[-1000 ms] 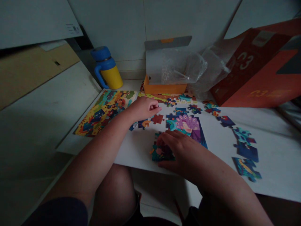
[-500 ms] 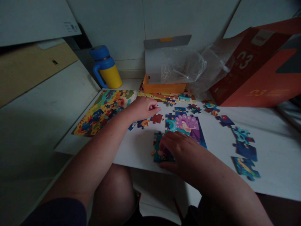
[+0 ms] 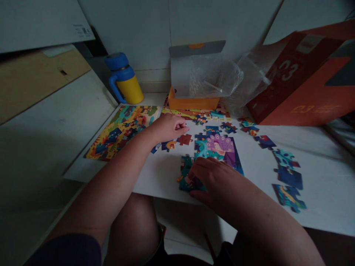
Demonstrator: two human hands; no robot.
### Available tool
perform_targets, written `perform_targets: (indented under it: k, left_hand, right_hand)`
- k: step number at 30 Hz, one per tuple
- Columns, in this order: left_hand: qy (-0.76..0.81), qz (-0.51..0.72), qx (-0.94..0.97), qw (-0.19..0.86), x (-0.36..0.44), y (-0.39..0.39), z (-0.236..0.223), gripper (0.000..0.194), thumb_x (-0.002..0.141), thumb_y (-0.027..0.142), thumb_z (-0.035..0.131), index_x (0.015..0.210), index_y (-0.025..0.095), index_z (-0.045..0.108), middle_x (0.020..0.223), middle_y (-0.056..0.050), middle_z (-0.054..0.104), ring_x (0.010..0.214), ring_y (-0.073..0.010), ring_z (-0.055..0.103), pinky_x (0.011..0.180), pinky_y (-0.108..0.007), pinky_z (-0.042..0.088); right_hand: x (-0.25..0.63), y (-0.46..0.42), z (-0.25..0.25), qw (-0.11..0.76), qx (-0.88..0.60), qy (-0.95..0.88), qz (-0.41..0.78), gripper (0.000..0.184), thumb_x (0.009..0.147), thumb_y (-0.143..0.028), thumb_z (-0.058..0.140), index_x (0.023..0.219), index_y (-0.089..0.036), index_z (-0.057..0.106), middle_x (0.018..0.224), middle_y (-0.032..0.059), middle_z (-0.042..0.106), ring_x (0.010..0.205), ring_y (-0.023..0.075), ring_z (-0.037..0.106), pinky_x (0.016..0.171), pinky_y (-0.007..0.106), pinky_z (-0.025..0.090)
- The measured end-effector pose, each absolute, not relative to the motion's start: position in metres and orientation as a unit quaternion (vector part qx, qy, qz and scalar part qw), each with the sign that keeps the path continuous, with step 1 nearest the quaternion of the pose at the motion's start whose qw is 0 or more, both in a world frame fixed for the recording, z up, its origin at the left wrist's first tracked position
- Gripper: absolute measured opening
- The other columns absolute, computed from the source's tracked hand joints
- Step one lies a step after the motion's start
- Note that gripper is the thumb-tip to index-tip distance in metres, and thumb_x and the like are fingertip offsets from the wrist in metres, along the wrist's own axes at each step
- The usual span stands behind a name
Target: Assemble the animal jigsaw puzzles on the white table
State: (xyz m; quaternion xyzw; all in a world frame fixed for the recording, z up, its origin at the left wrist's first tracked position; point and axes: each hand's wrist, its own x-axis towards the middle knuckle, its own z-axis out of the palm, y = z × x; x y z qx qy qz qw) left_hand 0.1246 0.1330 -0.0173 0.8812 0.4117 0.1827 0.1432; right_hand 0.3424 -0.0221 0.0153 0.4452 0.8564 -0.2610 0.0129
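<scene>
My left hand rests on the white tabletop with its fingers curled in, and nothing shows in it. Close by lie a dark red puzzle piece and an orange-and-blue one. A partly joined puzzle with a purple peacock lies in front of me. Over its lower left corner, my right hand has its bent fingers and thumb on a dark teal puzzle piece. The hand hides part of that piece and the puzzle's lower edge, so I cannot tell whether they are joined.
Several loose pieces, among them a blue one, curve along the right side. A picture sheet lies left. Behind stand a blue-and-yellow flask, an open orange box with a clear plastic bag, and a large red box.
The dark teal piece under my right hand has shifted slightly left and turned a little. My right hand has moved only slightly; my left hand stays where it was.
</scene>
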Motion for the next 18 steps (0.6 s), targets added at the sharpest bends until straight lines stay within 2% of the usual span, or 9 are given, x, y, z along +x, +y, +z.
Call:
perform_targets:
  k: [12, 18]
  left_hand:
    - [0.407, 0.174, 0.887, 0.132, 0.1240, 0.1350, -0.0187, 0.033, 0.098, 0.038, 0.067, 0.071, 0.021, 0.063, 0.061, 0.003, 0.053, 0.065, -0.0154, 0.051, 0.079, -0.033, 0.048]
    - [0.409, 0.175, 0.882, 0.155, 0.1244, 0.1342, -0.0178, 0.032, 0.097, 0.038, 0.068, 0.070, 0.022, 0.063, 0.059, 0.003, 0.050, 0.064, -0.0156, 0.049, 0.081, -0.034, 0.047]
  right_hand:
    - [0.3459, -0.0190, 0.0064, -0.038, 0.416, 0.868, -0.270, 0.028, 0.080, -0.012, 0.088, 0.105, -0.022, 0.081, 0.109, 0.0073, 0.074, 0.103, 0.0257, 0.069, 0.094, 0.042, 0.054]
    - [0.3459, -0.0183, 0.0073, -0.033, 0.422, 0.865, -0.268, 0.028, 0.079, -0.010, 0.088, 0.104, -0.022, 0.080, 0.109, 0.0070, 0.074, 0.102, 0.0248, 0.069, 0.092, 0.041, 0.055]
